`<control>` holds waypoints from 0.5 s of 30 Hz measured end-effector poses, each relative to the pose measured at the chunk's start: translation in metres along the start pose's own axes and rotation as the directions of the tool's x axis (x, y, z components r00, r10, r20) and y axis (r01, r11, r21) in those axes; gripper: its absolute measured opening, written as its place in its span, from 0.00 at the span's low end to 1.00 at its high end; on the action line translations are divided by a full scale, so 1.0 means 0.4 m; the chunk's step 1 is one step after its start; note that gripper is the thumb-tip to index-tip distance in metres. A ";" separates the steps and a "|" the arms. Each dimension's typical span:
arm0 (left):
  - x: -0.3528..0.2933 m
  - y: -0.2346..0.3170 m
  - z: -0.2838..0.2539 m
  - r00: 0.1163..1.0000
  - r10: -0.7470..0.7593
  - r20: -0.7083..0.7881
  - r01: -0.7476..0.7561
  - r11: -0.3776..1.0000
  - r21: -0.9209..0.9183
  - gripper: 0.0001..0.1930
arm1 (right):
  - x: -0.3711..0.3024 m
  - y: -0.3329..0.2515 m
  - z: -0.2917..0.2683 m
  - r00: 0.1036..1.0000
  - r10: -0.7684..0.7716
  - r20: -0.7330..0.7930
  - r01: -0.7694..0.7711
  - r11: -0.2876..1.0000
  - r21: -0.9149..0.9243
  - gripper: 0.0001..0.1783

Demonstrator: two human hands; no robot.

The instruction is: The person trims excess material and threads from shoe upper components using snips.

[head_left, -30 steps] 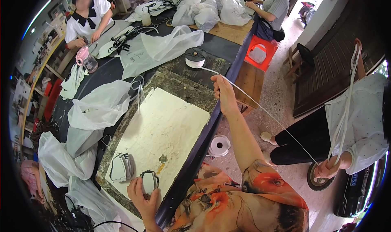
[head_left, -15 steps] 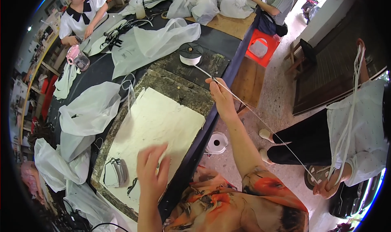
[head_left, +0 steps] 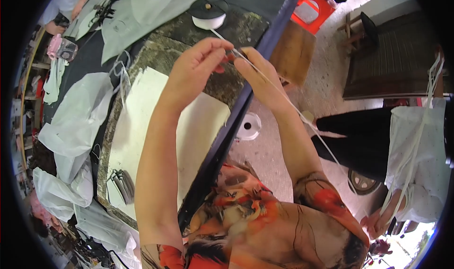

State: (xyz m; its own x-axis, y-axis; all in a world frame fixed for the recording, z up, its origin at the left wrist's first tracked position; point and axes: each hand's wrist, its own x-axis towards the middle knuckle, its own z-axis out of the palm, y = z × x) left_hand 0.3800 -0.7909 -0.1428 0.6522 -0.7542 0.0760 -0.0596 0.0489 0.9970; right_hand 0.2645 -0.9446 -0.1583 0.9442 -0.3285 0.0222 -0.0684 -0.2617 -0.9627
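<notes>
A white cord [head_left: 293,106] runs from the spool [head_left: 208,21], black-topped with white cord wound on it, down to the right toward a co-worker. My right hand [head_left: 260,77] is closed around this cord a short way from the spool. My left hand [head_left: 196,68] meets it there, thumb and fingers pinched at the cord beside the right fingertips. A small dark bit shows between the two hands, too hidden to name. Below my forearms lies a white sheet [head_left: 142,113] on a worn board [head_left: 161,51]. A bundle of grey-white strips [head_left: 123,186] sits on the sheet's near-left corner.
The co-worker's hand [head_left: 376,224] at lower right holds looped cord [head_left: 416,141]. White plastic bags [head_left: 80,122] lie along the left. A pink-lidded jar [head_left: 61,47] stands farther back. Beyond the table edge are a white roll [head_left: 249,126], a wooden bench [head_left: 295,51] and a red stool [head_left: 312,11].
My left hand has moved up and away from over the sheet to the cord beside my right hand. The view has shifted, and the co-worker's cord-holding hand is lower in the picture.
</notes>
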 end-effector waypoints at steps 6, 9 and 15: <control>-0.011 0.005 0.011 0.992 -0.014 0.129 -0.002 0.993 0.120 0.15 | -0.027 0.016 0.014 0.997 -0.078 0.011 0.078 0.997 -0.013 0.16; -0.003 0.041 -0.006 0.966 -0.194 0.169 0.163 0.970 0.183 0.09 | -0.030 0.016 0.015 0.998 -0.032 0.053 0.034 0.999 -0.033 0.17; 0.013 0.046 -0.024 0.972 -0.200 0.126 0.174 0.965 0.196 0.05 | -0.019 0.028 0.030 0.999 0.031 0.034 -0.031 1.000 -0.003 0.19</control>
State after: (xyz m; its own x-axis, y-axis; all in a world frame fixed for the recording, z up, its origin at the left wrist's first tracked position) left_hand 0.3896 -0.7877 -0.1238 0.5504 -0.8251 -0.1275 -0.0921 -0.2118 0.9730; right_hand 0.2603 -0.9341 -0.1724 0.9519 -0.3058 -0.0167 -0.0984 -0.2537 -0.9623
